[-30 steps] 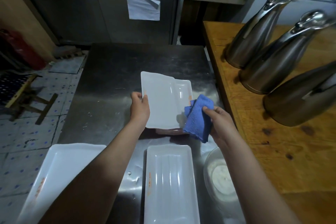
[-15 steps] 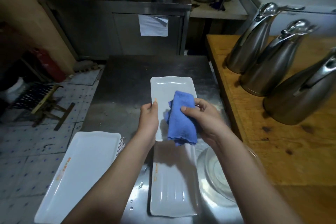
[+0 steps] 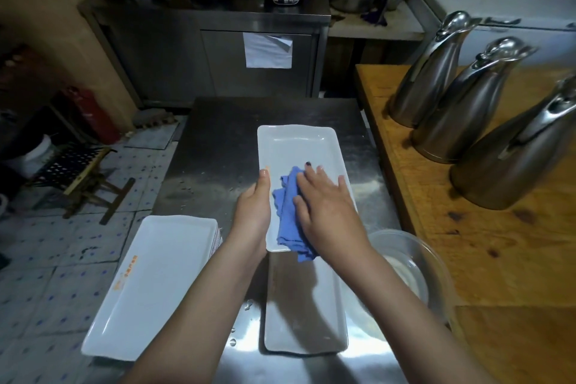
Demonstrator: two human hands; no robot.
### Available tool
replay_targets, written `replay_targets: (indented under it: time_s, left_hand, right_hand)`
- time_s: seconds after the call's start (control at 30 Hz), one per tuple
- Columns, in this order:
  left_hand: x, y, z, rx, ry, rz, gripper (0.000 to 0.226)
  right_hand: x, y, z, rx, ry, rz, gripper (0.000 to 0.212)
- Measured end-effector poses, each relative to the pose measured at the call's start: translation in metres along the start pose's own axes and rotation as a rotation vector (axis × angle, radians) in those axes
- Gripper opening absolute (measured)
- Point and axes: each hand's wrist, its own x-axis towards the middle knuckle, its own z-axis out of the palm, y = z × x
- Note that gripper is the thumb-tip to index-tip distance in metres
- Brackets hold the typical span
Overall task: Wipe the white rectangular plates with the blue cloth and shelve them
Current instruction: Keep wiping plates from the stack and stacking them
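A white rectangular plate is held face up above the steel table. My left hand grips its left rim, thumb on top. My right hand lies flat on the blue cloth and presses it onto the plate's near half. Below the held plate another white rectangular plate lies on the table. A stack of white rectangular plates with an orange mark sits at the table's near left corner.
A clear round bowl stands on the table at the right. On the wooden counter to the right stand three steel jugs. A steel cabinet with pots is behind. Tiled floor and a stool lie left.
The held plate has swung from tilted to flat and lengthwise. My right hand has gone from beside the plate onto it, spreading the cloth under a flat palm.
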Motion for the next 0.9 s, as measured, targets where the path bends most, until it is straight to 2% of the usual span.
replay_targets:
  time_s: [0.13, 0.2, 0.27, 0.4, 0.47, 0.63, 0.7, 0.83, 0.9]
  left_hand:
    - [-0.009, 0.003, -0.003, 0.046, -0.012, 0.041, 0.038]
    - [-0.012, 0.005, -0.003, 0.048, -0.021, 0.018, 0.039]
    - [-0.016, 0.006, -0.001, 0.071, -0.022, 0.012, 0.037]
    - [-0.018, 0.008, -0.003, 0.070, 0.001, -0.013, 0.039]
    - [-0.015, 0.012, -0.007, 0.057, 0.027, -0.026, 0.039]
    - [-0.019, 0.011, -0.004, 0.114, 0.031, -0.005, 0.044]
    - [-0.023, 0.011, -0.001, 0.116, 0.009, -0.034, 0.045]
    - [-0.022, 0.015, -0.002, 0.092, -0.024, -0.031, 0.041]
    - [-0.019, 0.018, -0.005, 0.082, -0.003, -0.030, 0.039]
  right_hand:
    - [-0.009, -0.016, 0.005, 0.077, -0.149, -0.154, 0.056]
    - [-0.003, -0.013, 0.006, -0.001, -0.150, -0.187, 0.055]
    - [0.011, -0.002, 0.005, -0.143, -0.089, -0.149, 0.054]
    - [0.023, 0.024, -0.007, -0.341, -0.046, 0.058, 0.055]
    - [0.009, 0.024, -0.007, -0.307, -0.072, 0.031, 0.055]
    - [-0.016, -0.009, 0.001, -0.110, -0.155, -0.205, 0.057]
    - [-0.002, -0.008, -0.004, -0.144, -0.126, -0.166, 0.055]
    - [0.020, 0.008, -0.010, -0.251, -0.045, 0.063, 0.054]
    - [0.013, 0.012, -0.006, -0.242, -0.038, 0.118, 0.055]
